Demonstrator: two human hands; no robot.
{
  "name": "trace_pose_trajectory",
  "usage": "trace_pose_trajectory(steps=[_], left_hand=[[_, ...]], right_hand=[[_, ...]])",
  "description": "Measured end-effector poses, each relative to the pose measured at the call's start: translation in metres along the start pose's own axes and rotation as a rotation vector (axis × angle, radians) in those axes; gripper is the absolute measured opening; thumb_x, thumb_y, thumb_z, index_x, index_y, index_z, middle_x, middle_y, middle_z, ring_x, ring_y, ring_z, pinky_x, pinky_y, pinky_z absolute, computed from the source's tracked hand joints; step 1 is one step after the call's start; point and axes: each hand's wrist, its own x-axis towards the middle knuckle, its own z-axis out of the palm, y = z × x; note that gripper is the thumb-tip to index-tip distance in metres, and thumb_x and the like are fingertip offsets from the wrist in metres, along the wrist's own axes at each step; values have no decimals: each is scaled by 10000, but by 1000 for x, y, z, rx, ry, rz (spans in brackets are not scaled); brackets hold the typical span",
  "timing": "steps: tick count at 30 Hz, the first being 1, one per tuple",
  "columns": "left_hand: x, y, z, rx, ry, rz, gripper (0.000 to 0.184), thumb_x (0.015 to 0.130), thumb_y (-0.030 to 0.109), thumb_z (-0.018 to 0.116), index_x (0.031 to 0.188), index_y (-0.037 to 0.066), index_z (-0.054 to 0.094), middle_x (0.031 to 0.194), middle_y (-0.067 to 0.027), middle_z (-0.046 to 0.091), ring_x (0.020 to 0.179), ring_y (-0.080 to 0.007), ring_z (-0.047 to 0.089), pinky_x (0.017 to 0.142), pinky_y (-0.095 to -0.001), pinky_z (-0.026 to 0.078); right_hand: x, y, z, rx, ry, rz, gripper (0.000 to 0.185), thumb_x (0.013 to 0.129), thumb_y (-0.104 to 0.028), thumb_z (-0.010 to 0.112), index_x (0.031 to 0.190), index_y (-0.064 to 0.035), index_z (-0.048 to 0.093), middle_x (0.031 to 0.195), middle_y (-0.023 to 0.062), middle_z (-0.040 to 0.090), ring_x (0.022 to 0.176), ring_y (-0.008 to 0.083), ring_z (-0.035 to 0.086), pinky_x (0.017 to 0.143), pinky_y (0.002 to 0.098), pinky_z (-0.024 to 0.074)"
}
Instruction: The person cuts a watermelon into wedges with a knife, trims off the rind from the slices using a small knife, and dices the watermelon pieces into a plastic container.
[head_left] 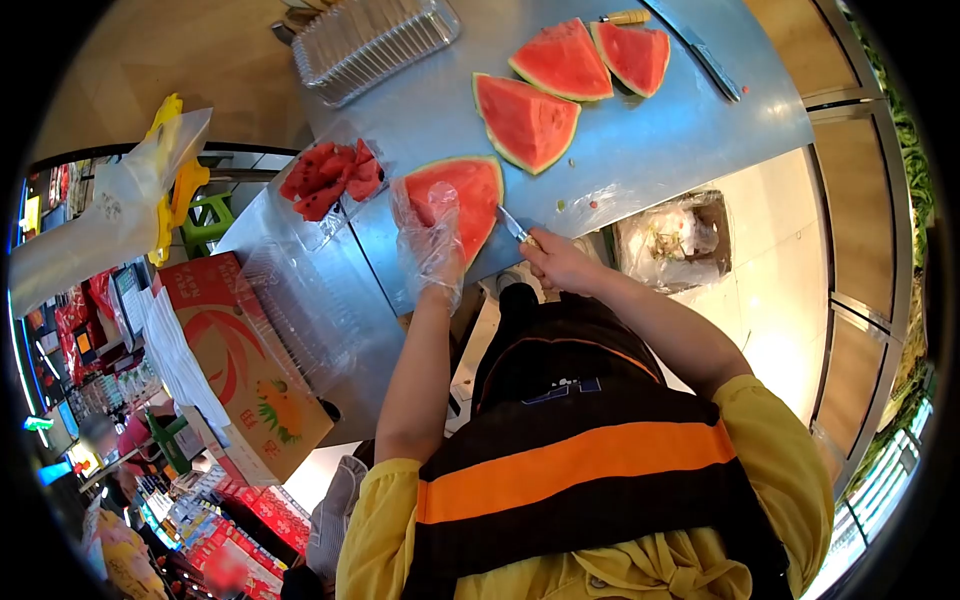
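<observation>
On the near edge of the metal table lies a large watermelon wedge. My left hand, in a clear plastic glove, rests on its left part, with the fingers over the red flesh. A small knife is gripped in my bare right hand, its blade at the wedge's right rind edge. Three more wedges lie farther back. To the left, a clear tray holds cut watermelon pieces.
A long knife lies at the table's back right. Stacked clear trays stand at the back left. A cardboard box is at the left, a waste bin below the right edge. A person is in the left background.
</observation>
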Motion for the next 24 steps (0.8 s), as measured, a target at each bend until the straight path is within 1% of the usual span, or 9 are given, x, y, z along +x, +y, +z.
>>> trace_pose_trajectory(steps=[1, 8, 11, 15, 17, 19, 20, 22, 24], left_hand=[[-1, 3, -2, -40, -59, -67, 756, 860, 321, 623, 1462, 95, 227, 1512, -119, 256, 1367, -276, 305, 1108, -313, 263], [-3, -6, 9, -77, -96, -190, 776, 846, 280, 648, 1464, 93, 218, 1510, -135, 248, 1361, -282, 312, 1108, -321, 264], [-7, -36, 34, -357, 148, 53, 794, 836, 240, 663, 1469, 97, 205, 1507, -143, 234, 1362, -289, 297, 1107, -336, 264], [-16, 25, 6, -2, 123, -56, 855, 794, 239, 699, 1462, 55, 197, 1498, -149, 239, 1368, -295, 268, 1115, -356, 248], [-7, 36, -4, 141, 116, -87, 877, 779, 245, 709, 1460, 47, 193, 1486, -151, 270, 1367, -295, 270, 1112, -360, 252], [23, 27, -28, 646, -252, 238, 912, 752, 317, 720, 1456, 33, 215, 1429, -176, 366, 1328, -304, 342, 1088, -369, 295], [37, 17, -31, 646, -251, 233, 912, 752, 317, 720, 1456, 33, 215, 1429, -176, 366, 1328, -304, 342, 1088, -369, 295], [61, 15, -31, 358, -644, 70, 917, 748, 407, 705, 1444, 17, 253, 1360, -192, 460, 1250, -319, 448, 1036, -365, 363], [59, 26, -34, 269, -822, -307, 948, 741, 476, 692, 1422, -32, 271, 1339, -207, 482, 1194, -329, 507, 1003, -343, 398]], right_hand=[[-1, -6, 2, 60, -30, 57, 203, 969, -275, 446, 936, -77, 419, 666, 21, 414, 486, 98, 405, 417, 289, 359], [1, -2, 23, 234, -26, 153, 177, 978, -277, 450, 959, -102, 432, 666, 4, 407, 464, 80, 366, 404, 239, 329], [9, 12, 61, 178, 113, 33, 178, 980, -286, 444, 984, -108, 445, 683, 4, 414, 470, 79, 367, 406, 242, 336], [1, -2, 36, 327, 9, 188, 221, 965, -284, 477, 973, -65, 442, 648, 7, 416, 457, 95, 383, 389, 265, 342], [-2, -4, 16, 118, 0, 118, 263, 959, -298, 496, 1011, -40, 496, 664, 17, 455, 470, 109, 438, 415, 268, 379], [-2, -12, 6, -9, 6, 86, 279, 957, -303, 503, 1006, -29, 518, 673, 25, 477, 479, 114, 461, 426, 270, 393], [-4, -19, 3, -61, 7, 89, 293, 950, -308, 514, 997, -20, 535, 682, 32, 497, 488, 118, 478, 437, 271, 404], [-2, -24, -2, -113, 5, 83, 307, 943, -313, 525, 988, -11, 552, 691, 38, 517, 498, 122, 496, 448, 272, 414], [-1, -22, -11, -124, -26, 38, 306, 932, -310, 539, 965, -7, 561, 673, 36, 521, 495, 124, 494, 446, 274, 411]])
